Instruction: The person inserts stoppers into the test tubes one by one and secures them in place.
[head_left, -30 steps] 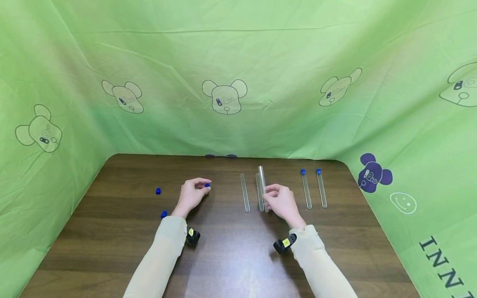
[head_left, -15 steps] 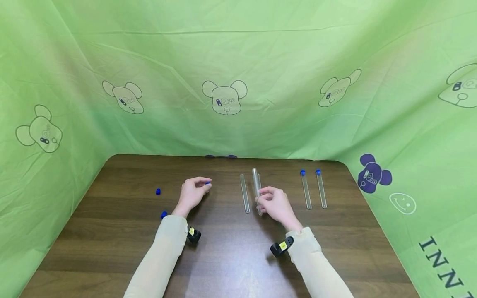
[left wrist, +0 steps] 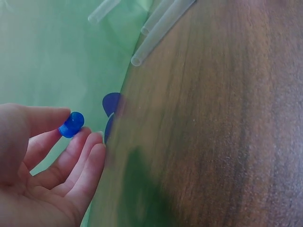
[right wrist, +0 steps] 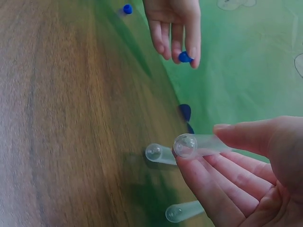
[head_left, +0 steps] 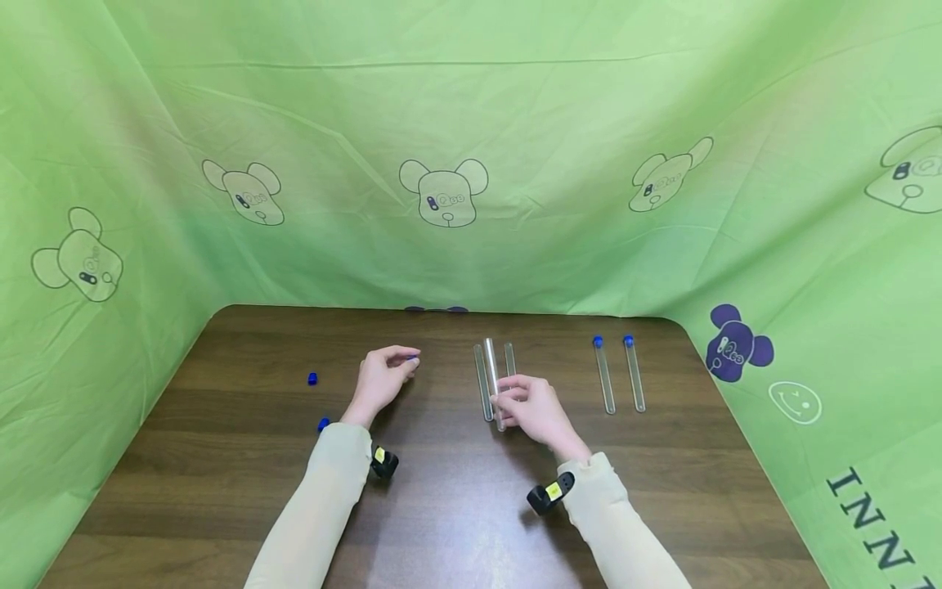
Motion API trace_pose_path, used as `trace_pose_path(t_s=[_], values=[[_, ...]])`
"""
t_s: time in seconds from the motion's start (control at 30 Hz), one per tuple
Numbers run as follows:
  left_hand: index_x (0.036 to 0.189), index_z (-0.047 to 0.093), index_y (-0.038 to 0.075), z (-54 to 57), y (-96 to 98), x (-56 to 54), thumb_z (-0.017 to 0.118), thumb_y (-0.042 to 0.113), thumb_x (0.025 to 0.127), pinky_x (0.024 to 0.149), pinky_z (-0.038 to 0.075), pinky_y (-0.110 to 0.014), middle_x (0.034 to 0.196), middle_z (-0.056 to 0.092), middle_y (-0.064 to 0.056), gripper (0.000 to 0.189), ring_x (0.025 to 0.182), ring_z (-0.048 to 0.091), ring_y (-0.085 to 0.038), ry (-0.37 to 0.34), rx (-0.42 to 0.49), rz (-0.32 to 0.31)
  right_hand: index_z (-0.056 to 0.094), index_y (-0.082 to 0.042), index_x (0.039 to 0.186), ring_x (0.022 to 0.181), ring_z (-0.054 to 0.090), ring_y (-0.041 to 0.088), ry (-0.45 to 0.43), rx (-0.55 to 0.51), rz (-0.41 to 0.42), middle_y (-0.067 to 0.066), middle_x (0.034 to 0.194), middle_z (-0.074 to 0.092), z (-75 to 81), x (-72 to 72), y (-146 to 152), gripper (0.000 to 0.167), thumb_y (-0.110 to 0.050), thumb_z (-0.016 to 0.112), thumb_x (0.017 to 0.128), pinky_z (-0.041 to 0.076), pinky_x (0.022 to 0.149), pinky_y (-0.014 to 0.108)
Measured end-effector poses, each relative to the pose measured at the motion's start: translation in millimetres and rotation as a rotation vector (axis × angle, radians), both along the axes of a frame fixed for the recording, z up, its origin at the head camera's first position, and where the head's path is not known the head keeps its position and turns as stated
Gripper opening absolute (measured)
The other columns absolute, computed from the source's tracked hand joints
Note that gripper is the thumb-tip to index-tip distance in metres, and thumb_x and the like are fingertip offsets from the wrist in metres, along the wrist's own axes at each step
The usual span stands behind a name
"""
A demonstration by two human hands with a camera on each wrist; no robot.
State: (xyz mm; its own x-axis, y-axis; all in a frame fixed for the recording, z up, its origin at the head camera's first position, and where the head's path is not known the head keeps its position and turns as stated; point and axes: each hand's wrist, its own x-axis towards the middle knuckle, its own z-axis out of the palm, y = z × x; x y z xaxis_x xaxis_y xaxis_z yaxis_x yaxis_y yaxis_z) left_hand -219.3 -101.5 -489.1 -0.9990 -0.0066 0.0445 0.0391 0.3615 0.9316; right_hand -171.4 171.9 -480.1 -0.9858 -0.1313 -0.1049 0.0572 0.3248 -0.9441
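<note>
Between thumb and fingertips, my left hand [head_left: 381,380] pinches a small blue cap [left wrist: 72,125], held above the table left of the tubes. My right hand [head_left: 536,409] grips a clear uncapped test tube [head_left: 491,368] near its lower end; its rounded bottom faces the camera in the right wrist view. In the head view this tube stands between two other uncapped tubes on the table: a left one [head_left: 481,372] close beside it and a right one [head_left: 509,353], whose lower part the right hand hides.
Two test tubes with blue caps, one nearer [head_left: 605,376] and one farther right [head_left: 635,375], lie on the wooden table [head_left: 456,507]. Two loose blue caps lie at the left, one farther back [head_left: 312,379] and one by the left sleeve [head_left: 324,424]. Green cloth [head_left: 331,262] surrounds the table.
My right hand has carried the held tube leftward, past the right uncapped tube to beside the left one. The left hand stays nearly still with its cap.
</note>
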Motion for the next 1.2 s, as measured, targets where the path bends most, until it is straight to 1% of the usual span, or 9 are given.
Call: trace_pose_path(t_s=[0.17, 0.33, 0.47, 0.6, 0.73, 0.83, 1.0, 1.1, 1.2], values=[[0.115, 0.076, 0.002, 1.5, 2.7, -0.6, 0.073, 0.013, 0.096, 0.07, 0.057, -0.031, 0.094, 0.076, -0.009, 0.022, 0.085, 0.073, -0.03, 0.012, 0.022, -0.004, 0.061, 0.012, 0.122, 0.074, 0.073, 0.03, -0.004, -0.032, 0.019, 0.023, 0.096, 0.073, 1.1, 1.8, -3, 0.032, 0.0, 0.071, 0.093, 0.062, 0.066, 0.037], [0.113, 0.075, -0.002, 2.3, 5.4, -0.9, 0.072, 0.009, 0.096, 0.069, 0.058, -0.03, 0.093, 0.076, -0.01, 0.021, 0.085, 0.073, -0.032, 0.035, 0.051, -0.007, 0.06, 0.014, 0.123, 0.075, 0.073, 0.034, -0.017, -0.061, 0.037, 0.027, 0.098, 0.072, 0.5, 3.5, -6, 0.033, 0.001, 0.07, 0.094, 0.062, 0.067, 0.038], [0.112, 0.075, -0.002, 3.8, 7.4, -1.4, 0.072, 0.01, 0.096, 0.07, 0.058, -0.03, 0.091, 0.076, -0.01, 0.02, 0.083, 0.074, -0.03, 0.041, 0.054, -0.008, 0.06, 0.013, 0.122, 0.076, 0.074, 0.035, -0.029, -0.062, 0.042, 0.026, 0.098, 0.072, -1.2, 4.1, -9, 0.033, 0.001, 0.07, 0.093, 0.062, 0.066, 0.036], [0.112, 0.076, -0.001, 4.9, 9.0, -2.7, 0.073, 0.011, 0.096, 0.07, 0.058, -0.03, 0.091, 0.076, -0.008, 0.021, 0.083, 0.074, -0.03, 0.045, 0.056, -0.01, 0.06, 0.014, 0.122, 0.076, 0.074, 0.037, -0.028, -0.069, 0.058, 0.029, 0.1, 0.071, -2.1, 4.5, -11, 0.032, 0.002, 0.069, 0.094, 0.062, 0.066, 0.036], [0.112, 0.076, 0.001, 6.2, 10.5, -3.6, 0.073, 0.012, 0.096, 0.072, 0.059, -0.035, 0.091, 0.076, -0.008, 0.019, 0.084, 0.074, -0.033, 0.045, 0.072, -0.016, 0.059, 0.015, 0.122, 0.076, 0.074, 0.037, -0.024, -0.077, 0.075, 0.028, 0.098, 0.071, -2.8, 5.4, -13, 0.032, 0.003, 0.069, 0.093, 0.062, 0.065, 0.037], [0.111, 0.077, 0.002, 7.1, 11.4, -3.7, 0.072, 0.012, 0.096, 0.075, 0.06, -0.041, 0.091, 0.076, -0.009, 0.018, 0.084, 0.073, -0.034, 0.043, 0.084, -0.019, 0.059, 0.015, 0.121, 0.074, 0.074, 0.036, -0.029, -0.083, 0.077, 0.027, 0.096, 0.072, -2.9, 6.4, -14, 0.032, 0.003, 0.069, 0.093, 0.062, 0.065, 0.037], [0.113, 0.075, -0.002, 7.3, 13.2, -3.9, 0.072, 0.01, 0.097, 0.079, 0.059, -0.048, 0.092, 0.076, -0.011, 0.021, 0.085, 0.073, -0.037, 0.042, 0.103, -0.021, 0.059, 0.014, 0.121, 0.073, 0.073, 0.034, -0.042, -0.081, 0.076, 0.027, 0.097, 0.072, -2.7, 8.1, -17, 0.031, 0.003, 0.069, 0.093, 0.062, 0.065, 0.037], [0.113, 0.075, -0.002, 8.1, 15.0, -4.2, 0.071, 0.009, 0.097, 0.079, 0.059, -0.047, 0.093, 0.076, -0.011, 0.021, 0.085, 0.073, -0.037, 0.035, 0.112, -0.019, 0.059, 0.014, 0.121, 0.074, 0.073, 0.036, -0.045, -0.072, 0.083, 0.029, 0.098, 0.071, -2.4, 9.6, -19, 0.031, 0.004, 0.068, 0.094, 0.062, 0.067, 0.039], [0.113, 0.075, -0.002, 9.0, 16.9, -4.4, 0.071, 0.009, 0.097, 0.077, 0.06, -0.043, 0.093, 0.076, -0.011, 0.021, 0.085, 0.073, -0.037, 0.03, 0.12, -0.019, 0.058, 0.017, 0.121, 0.076, 0.072, 0.042, -0.051, -0.073, 0.1, 0.033, 0.099, 0.07, 2.4, 13.5, -22, 0.03, 0.006, 0.067, 0.094, 0.062, 0.069, 0.044]])
